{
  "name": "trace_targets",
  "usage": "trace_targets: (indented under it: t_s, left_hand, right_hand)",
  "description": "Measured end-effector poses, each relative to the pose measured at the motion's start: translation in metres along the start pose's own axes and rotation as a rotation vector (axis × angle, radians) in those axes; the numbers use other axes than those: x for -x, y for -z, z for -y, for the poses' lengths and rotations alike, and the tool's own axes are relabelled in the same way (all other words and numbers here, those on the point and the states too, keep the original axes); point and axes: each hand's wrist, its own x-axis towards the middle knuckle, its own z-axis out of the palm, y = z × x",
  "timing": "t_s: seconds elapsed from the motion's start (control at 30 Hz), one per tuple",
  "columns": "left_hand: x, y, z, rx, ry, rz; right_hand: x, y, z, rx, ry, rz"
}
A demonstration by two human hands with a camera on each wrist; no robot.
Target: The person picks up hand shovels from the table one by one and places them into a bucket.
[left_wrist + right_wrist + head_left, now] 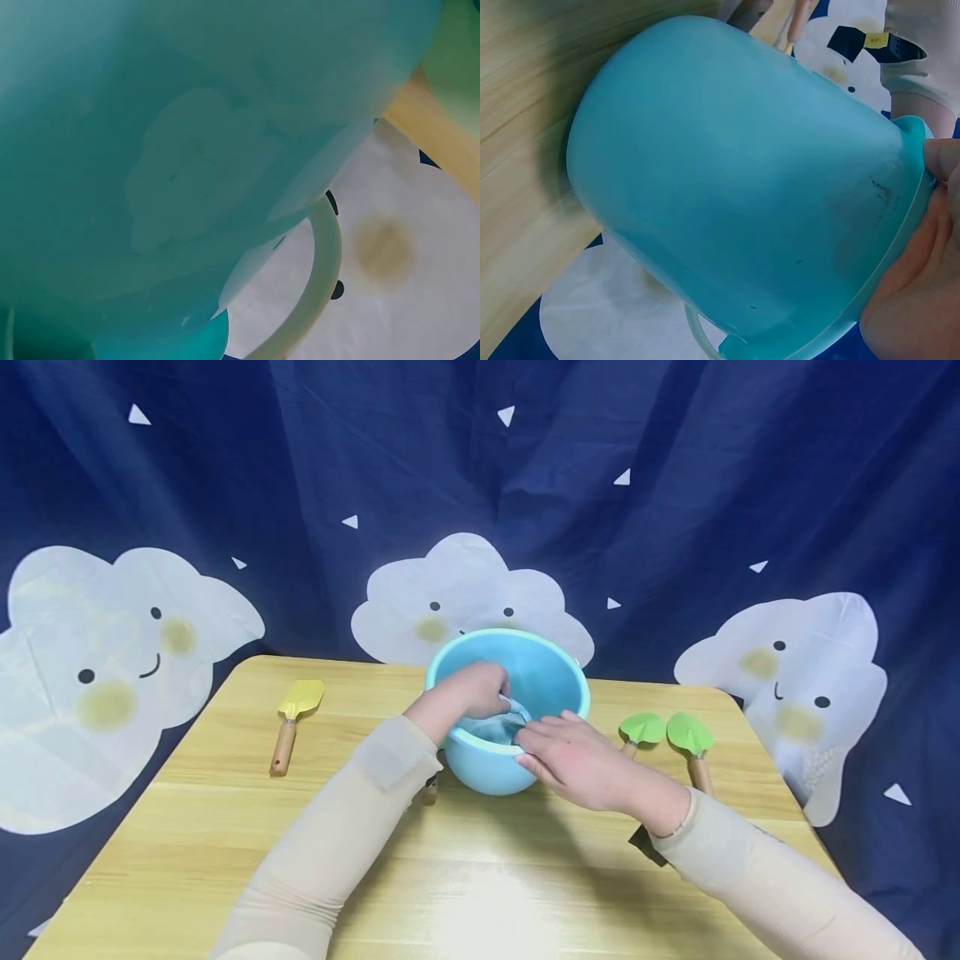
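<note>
A light blue plastic bucket (pixel 487 768) is tilted over the middle of the table, its mouth facing up and towards me. Its pale handle (pixel 326 255) shows in the left wrist view. My left hand (pixel 480 687) reaches inside, fingers curled at a pale blue cloth (pixel 495 727) that is partly hidden by both hands and the rim. My right hand (pixel 581 760) grips the near right rim, thumb outside and fingers over the edge. In the right wrist view dark smudges (pixel 883 191) mark the bucket's outer wall near that hand.
A yellow toy shovel (pixel 302 697) with a wooden handle lies at the left of the table (pixel 187 852). Two green toy shovels (pixel 642 727) lie at the right, partly behind the right arm. Another wooden handle (pixel 429 792) shows beside the bucket. A dark blue curtain with clouds hangs behind.
</note>
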Motion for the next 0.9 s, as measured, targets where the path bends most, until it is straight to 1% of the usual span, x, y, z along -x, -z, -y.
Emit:
trace_targets:
  t_s: [0.13, 0.57, 0.73, 0.9]
  left_hand:
    - [-0.0013, -0.0022, 0.0011, -0.01, 0.006, 0.022]
    - [0.0, -0.0012, -0.0009, -0.01, 0.05, 0.037]
    - [-0.0016, -0.002, -0.0003, -0.003, 0.094, 0.071]
    - [-0.0019, -0.0037, 0.0008, -0.008, 0.132, 0.083]
  right_hand:
    - [0.0002, 0.0001, 0.0004, -0.006, -0.003, 0.002]
    - [-0.0003, 0.0005, 0.0002, 0.0, -0.009, 0.004]
    - [-0.0006, 0.0013, 0.0009, -0.001, -0.004, 0.003]
    - [-0.0007, 0.0014, 0.001, 0.002, 0.001, 0.001]
